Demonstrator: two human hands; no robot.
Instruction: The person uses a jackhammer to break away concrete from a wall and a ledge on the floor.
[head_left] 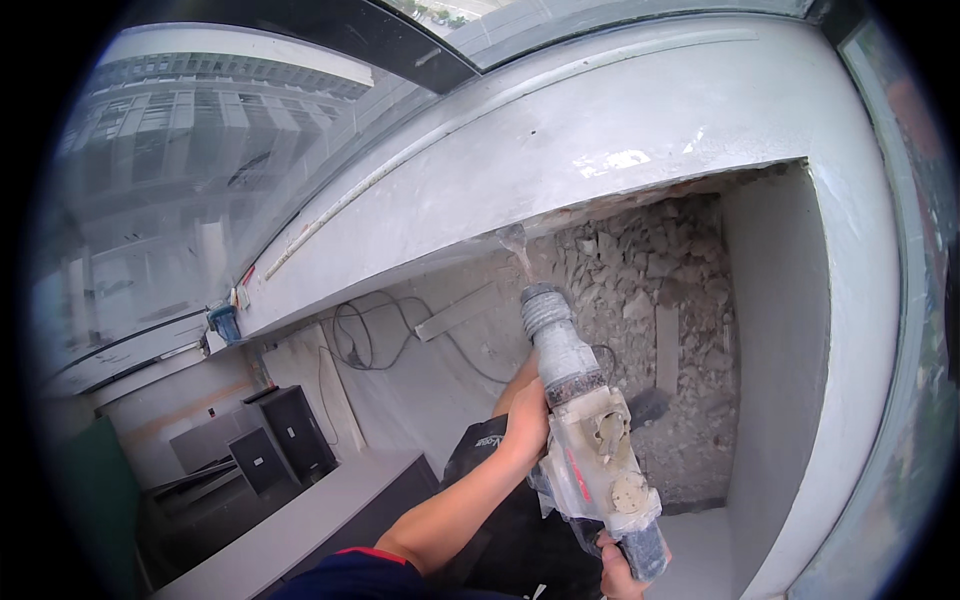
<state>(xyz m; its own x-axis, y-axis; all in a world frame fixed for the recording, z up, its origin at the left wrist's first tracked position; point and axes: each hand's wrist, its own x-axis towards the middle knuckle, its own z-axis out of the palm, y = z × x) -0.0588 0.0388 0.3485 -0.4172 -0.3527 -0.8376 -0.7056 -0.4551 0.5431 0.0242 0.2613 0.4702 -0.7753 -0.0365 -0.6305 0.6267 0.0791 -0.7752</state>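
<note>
A dusty grey demolition hammer (pixel 600 440) is angled up through the middle of the view, its flat chisel bit (pixel 514 242) at the lower edge of the white concrete ledge (pixel 650 110); whether it touches is unclear. My left hand (pixel 522 420) grips the hammer's left side near the front, fingers partly hidden behind it. My right hand (pixel 622 572) is closed round the rear handle at the bottom. Below the ledge, broken rubble (pixel 670 250) lies beside a pale strip of board (pixel 666 345).
A looped black cable (pixel 355 355) lies on the left. Dark panels (pixel 290 430) stand at lower left behind a grey-topped counter (pixel 290 520). A blue object (pixel 223 324) sits at the window ledge's left end. Glass windows (pixel 180 180) run along the top and right; a pale wall (pixel 770 360) bounds the recess.
</note>
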